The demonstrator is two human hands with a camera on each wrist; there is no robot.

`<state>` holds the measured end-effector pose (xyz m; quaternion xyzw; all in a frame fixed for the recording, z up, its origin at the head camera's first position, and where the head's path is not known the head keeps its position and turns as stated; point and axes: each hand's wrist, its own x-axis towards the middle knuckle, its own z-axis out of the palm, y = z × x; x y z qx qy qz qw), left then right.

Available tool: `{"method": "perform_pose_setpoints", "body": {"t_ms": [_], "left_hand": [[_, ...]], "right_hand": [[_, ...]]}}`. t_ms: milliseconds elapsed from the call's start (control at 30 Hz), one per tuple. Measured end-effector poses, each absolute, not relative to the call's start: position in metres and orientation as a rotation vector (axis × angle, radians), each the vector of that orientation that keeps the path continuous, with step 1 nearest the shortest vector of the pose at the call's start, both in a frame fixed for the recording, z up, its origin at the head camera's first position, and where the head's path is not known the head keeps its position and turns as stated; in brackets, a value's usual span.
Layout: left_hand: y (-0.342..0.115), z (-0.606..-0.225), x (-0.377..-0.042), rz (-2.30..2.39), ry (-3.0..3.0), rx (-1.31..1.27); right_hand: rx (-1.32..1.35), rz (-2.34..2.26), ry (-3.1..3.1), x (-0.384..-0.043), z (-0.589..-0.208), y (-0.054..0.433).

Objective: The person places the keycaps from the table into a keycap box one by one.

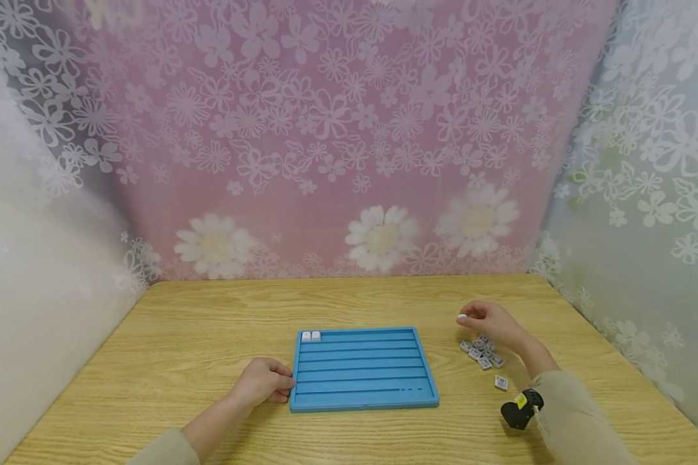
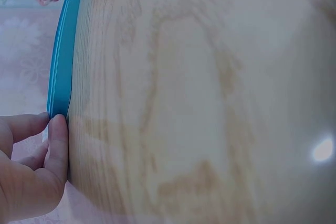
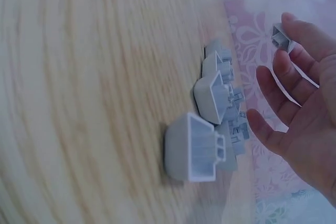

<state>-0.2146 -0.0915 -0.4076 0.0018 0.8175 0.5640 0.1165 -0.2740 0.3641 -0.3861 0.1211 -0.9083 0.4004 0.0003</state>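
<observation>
A blue ridged tray (image 1: 363, 365) lies on the table, with two white keycaps (image 1: 311, 336) side by side in its far left corner. My left hand (image 1: 263, 381) is at the tray's left side. In the left wrist view, thumb and forefinger of the left hand (image 2: 34, 161) pinch the tray's edge (image 2: 64, 66). Raised over the table at the right, my right hand (image 1: 494, 325) holds a keycap (image 3: 280, 37) between thumb and fingertip, its hollow underside showing. Below that hand sits a loose pile of keycaps (image 1: 481, 352), several of them upside down.
A single keycap (image 1: 501, 383) lies apart, nearer than the pile. A black device (image 1: 522, 409) with a yellow label sits at the right wrist. Flowered curtains (image 1: 360, 142) hang behind the wooden table (image 1: 209, 323) and along its sides.
</observation>
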Motion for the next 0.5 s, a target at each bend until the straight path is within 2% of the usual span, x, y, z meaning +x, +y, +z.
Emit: {"method": "perform_pose_setpoints", "body": {"t_ms": [500], "left_hand": [[-0.090, -0.408, -0.215, 1.643, 2.397, -0.024]], "right_hand": [[0.474, 1.310, -2.824, -0.273, -0.382, 0.351]]}}
